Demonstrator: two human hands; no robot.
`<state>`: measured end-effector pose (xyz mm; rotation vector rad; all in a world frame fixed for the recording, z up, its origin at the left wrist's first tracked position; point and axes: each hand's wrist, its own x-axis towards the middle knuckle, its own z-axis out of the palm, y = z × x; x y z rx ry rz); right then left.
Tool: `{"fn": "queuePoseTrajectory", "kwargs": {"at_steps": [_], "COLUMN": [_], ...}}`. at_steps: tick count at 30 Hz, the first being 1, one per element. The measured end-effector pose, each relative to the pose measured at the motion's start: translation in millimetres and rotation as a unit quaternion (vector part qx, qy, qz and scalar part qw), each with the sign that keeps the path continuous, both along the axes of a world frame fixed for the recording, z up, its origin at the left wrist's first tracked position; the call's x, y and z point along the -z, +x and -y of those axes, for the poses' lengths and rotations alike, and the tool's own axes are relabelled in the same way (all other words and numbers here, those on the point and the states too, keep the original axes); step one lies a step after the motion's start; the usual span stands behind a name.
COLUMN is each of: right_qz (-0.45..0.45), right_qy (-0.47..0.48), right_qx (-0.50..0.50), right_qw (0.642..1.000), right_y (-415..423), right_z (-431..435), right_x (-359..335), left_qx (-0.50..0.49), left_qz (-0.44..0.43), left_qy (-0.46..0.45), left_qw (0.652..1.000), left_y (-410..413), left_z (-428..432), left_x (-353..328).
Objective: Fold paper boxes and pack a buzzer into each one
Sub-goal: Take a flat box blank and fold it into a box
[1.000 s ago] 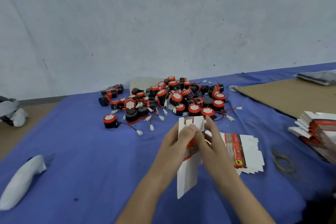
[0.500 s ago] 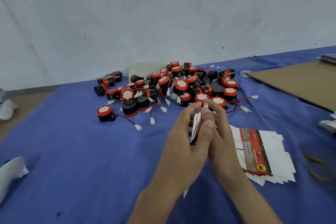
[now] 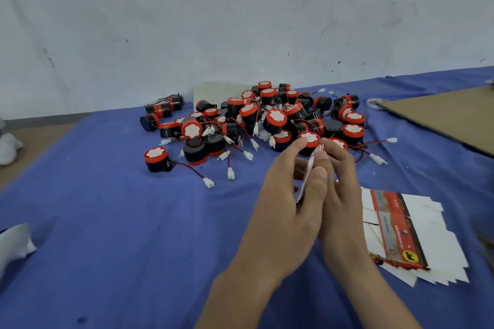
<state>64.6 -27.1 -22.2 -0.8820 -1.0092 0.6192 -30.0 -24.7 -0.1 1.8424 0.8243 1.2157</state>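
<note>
Both hands meet in the middle of the view over the blue cloth. My left hand [image 3: 287, 200] and my right hand [image 3: 340, 181] hold a flat white paper box blank [image 3: 307, 176] edge-on between them, so only its thin edge shows. Thumb and fingers of each hand pinch it. A pile of black and red buzzers [image 3: 267, 120] with red wires and white plugs lies just beyond the hands. One buzzer [image 3: 156, 159] sits apart at the pile's left. A stack of flat box blanks [image 3: 406, 235], white with a red stripe, lies to the right of my right hand.
A blue cloth [image 3: 107, 222] covers the table up to a white wall behind. A brown cardboard sheet [image 3: 449, 115] lies at the far right. A white wrapped object [image 3: 13, 246] sits at the left edge, and white cloth [image 3: 8, 144] lies further back left.
The box blank was held broadside a second ago; now it is turned edge-on between both hands. The view has shifted closer and lower, so the pile looks nearer.
</note>
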Motion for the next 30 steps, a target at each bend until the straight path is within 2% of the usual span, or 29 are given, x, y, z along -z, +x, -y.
{"fn": "queuePoseTrajectory", "kwargs": {"at_steps": [3,9,13,15,17,23,30], "right_qz": [-0.006,0.027,0.003,0.033,0.052,0.037,0.036], "right_qy": [0.006,0.018,-0.016,-0.028,-0.026,-0.002,-0.014], "right_qx": [0.015,-0.020,-0.125,-0.155,-0.139,-0.096,-0.042], "right_qw": [1.000,0.999,0.992,0.987,0.989,0.995,0.998], "right_y": [1.6,-2.7,-15.0,-20.8,-21.8,-12.4,-6.6], "right_z": [1.0,10.2,20.4,22.5,21.5,15.7,11.8], "right_x": [-1.9,-5.3,-5.3,-5.0,-6.1,-5.8,-5.8], "left_qx": [0.010,-0.042,-0.090,-0.103,-0.086,0.001,0.031], "left_qz": [0.026,0.027,0.047,0.055,0.061,0.089,0.077], "left_qy": [-0.031,-0.005,-0.006,-0.008,-0.039,-0.086,-0.071], "left_qw": [0.999,0.999,0.995,0.993,0.994,0.992,0.994], "left_y": [-4.4,-16.2,-20.2,-20.5,-20.7,-22.0,-14.9], "left_z": [-1.3,-6.8,-9.0,-10.3,-9.1,-3.0,-1.1], "left_x": [-2.4,-3.4,-3.3,-1.8,-2.7,-10.9,-10.4]}}
